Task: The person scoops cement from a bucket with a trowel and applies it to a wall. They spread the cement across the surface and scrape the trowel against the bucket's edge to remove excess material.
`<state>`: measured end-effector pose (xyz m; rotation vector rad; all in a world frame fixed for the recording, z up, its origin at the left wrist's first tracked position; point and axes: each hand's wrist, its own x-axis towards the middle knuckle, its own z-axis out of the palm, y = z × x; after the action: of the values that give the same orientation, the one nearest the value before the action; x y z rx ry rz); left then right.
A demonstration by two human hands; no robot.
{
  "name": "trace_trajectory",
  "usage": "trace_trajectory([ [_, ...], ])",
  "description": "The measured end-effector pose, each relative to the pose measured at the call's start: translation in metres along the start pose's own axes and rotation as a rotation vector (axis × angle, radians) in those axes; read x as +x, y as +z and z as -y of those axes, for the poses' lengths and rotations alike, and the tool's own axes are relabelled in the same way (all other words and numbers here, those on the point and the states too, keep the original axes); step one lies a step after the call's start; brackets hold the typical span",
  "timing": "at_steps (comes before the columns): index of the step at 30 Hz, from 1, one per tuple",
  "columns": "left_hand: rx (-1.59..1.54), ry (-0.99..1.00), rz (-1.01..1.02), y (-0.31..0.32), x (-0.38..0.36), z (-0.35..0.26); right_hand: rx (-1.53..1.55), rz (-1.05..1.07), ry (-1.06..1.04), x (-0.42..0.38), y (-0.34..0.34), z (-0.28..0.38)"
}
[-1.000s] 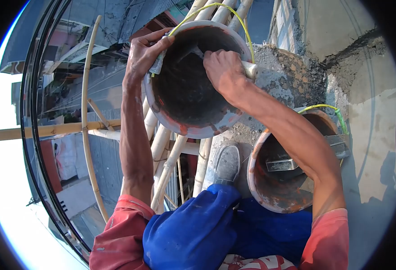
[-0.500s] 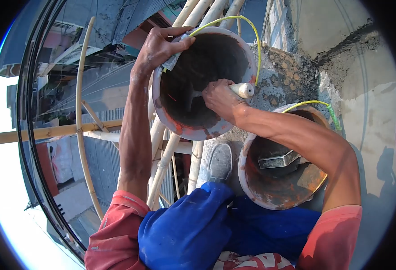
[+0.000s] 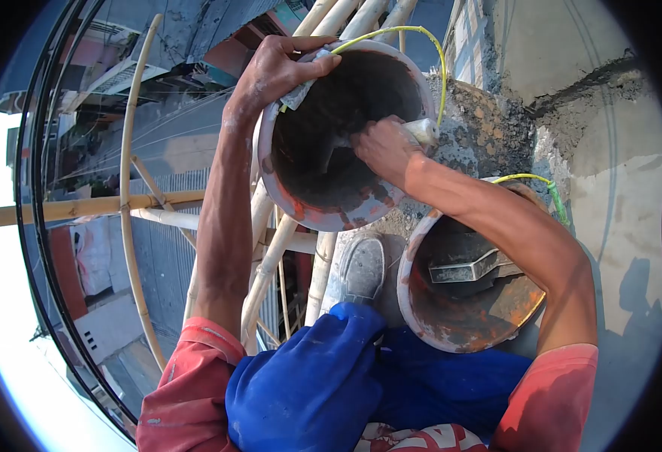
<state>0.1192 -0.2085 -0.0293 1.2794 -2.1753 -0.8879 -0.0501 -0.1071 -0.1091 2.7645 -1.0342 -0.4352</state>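
Along the outer edge of the rough concrete ledge [image 3: 463, 113], beside the bamboo poles [image 3: 320, 275], a large bucket [image 3: 323, 194], mouth turned toward the wearer. Base hidden; cannot tell what it rests on. Inside wall dark, with reddish patches low near the rim.

Left hand [image 3: 282, 71]: gripping the rim at the bucket's far outer side, thumb over the lip beside the wrapped end of a yellow cord handle [image 3: 430, 44]. Remaining fingers partly hidden behind the rim.

Right hand [image 3: 387, 147]: closed around the pale handle of a trowel [image 3: 425, 131], knuckles within the mouth, handle end by the inner-side rim. Blade dim in shadow; whether it touches the wall is unclear.

Step in hand, as I judge it: working the blade around the bucket's inside, probably scraping, one hand bracing, one stroking. Next move seems to call for a firm hold on the rim and the blade laid flat to the curve.

Toward the ledge's inner side, nearer the wearer: second bucket [image 3: 404, 294], a box-like metal piece [image 3: 455, 273] lying inside, partly behind the right forearm. Dusty shoe [image 3: 363, 267] planted between this bucket and the poles.
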Motion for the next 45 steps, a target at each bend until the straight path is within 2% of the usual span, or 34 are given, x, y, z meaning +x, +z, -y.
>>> trace_trajectory([
  [3,-0.021,-0.035,-0.008,0.0,-0.003,-0.001,0.067,0.004,0.054,-0.003,-0.015,-0.021],
  [4,-0.043,-0.034,-0.001,0.0,-0.003,-0.002,0.203,-0.056,0.156,-0.002,-0.017,-0.026],
  [7,-0.001,-0.023,0.005,-0.002,0.001,0.003,0.2,-0.155,0.273,0.015,-0.016,-0.031],
  [9,-0.084,-0.04,-0.02,-0.004,0.001,0.005,0.217,-0.119,0.275,0.018,-0.001,-0.024],
  [12,-0.09,-0.058,0.02,-0.009,0.002,0.006,0.191,0.016,0.096,0.002,0.012,-0.021],
  [16,-0.088,-0.101,0.021,-0.01,0.005,0.007,0.2,-0.098,0.109,0.002,0.006,-0.03],
  [17,-0.098,-0.144,0.038,-0.007,0.005,0.006,0.265,-0.175,0.23,0.006,0.005,-0.029],
  [18,-0.111,-0.107,0.022,-0.005,0.007,0.007,0.313,-0.257,0.359,0.008,0.003,-0.033],
  [19,-0.115,-0.088,0.021,-0.005,0.01,0.008,0.298,-0.258,0.371,0.009,0.007,-0.035],
  [21,-0.158,-0.086,0.012,-0.01,0.007,0.013,0.295,-0.064,0.228,0.011,0.014,-0.028],
  [22,-0.22,-0.099,0.018,-0.012,0.006,0.016,0.242,0.007,0.137,0.005,0.014,-0.026],
  [23,-0.222,-0.096,0.021,-0.012,0.008,0.02,0.242,0.009,0.142,-0.002,0.016,-0.026],
  [25,-0.366,-0.152,0.005,-0.01,0.006,0.021,0.036,-0.115,0.08,-0.022,-0.003,-0.028],
  [26,-0.374,-0.165,0.017,-0.01,0.008,0.025,0.019,-0.125,0.251,-0.023,-0.015,-0.027],
  [27,-0.376,-0.172,0.008,-0.01,0.008,0.026,0.018,-0.126,0.24,-0.026,-0.022,-0.031],
  [29,-0.388,-0.199,0.015,-0.011,0.01,0.021,-0.081,-0.418,0.286,-0.033,-0.035,-0.039],
  [32,-0.272,-0.162,-0.003,-0.011,0.012,0.016,-0.282,-0.446,0.306,-0.032,-0.047,-0.053],
  [34,-0.217,-0.09,-0.012,-0.01,0.013,0.016,-0.452,-0.397,0.336,-0.031,-0.042,-0.07],
  [37,-0.209,-0.131,-0.006,-0.008,0.007,0.009,-0.113,-0.216,0.437,-0.041,-0.028,-0.071],
  [38,-0.242,-0.146,0.012,-0.006,0.007,0.007,-0.122,-0.212,0.422,-0.042,-0.028,-0.065],
  [40,-0.255,-0.156,0.004,-0.006,0.006,0.006,0.063,-0.103,0.5,-0.042,-0.018,-0.052],
  [41,-0.255,-0.163,0.02,-0.005,0.007,0.006,0.055,-0.096,0.49,-0.046,-0.003,-0.048],
  [42,-0.192,-0.071,-0.018,-0.001,0.009,0.02,-0.048,-0.004,0.383,-0.051,0.016,-0.046],
  [43,-0.199,-0.064,-0.019,0.001,0.009,0.015,-0.148,0.091,0.276,-0.055,0.016,-0.046],
  [45,-0.107,-0.067,0.013,0.005,0.01,0.009,-0.094,0.064,0.25,-0.061,0.0,-0.053],
])
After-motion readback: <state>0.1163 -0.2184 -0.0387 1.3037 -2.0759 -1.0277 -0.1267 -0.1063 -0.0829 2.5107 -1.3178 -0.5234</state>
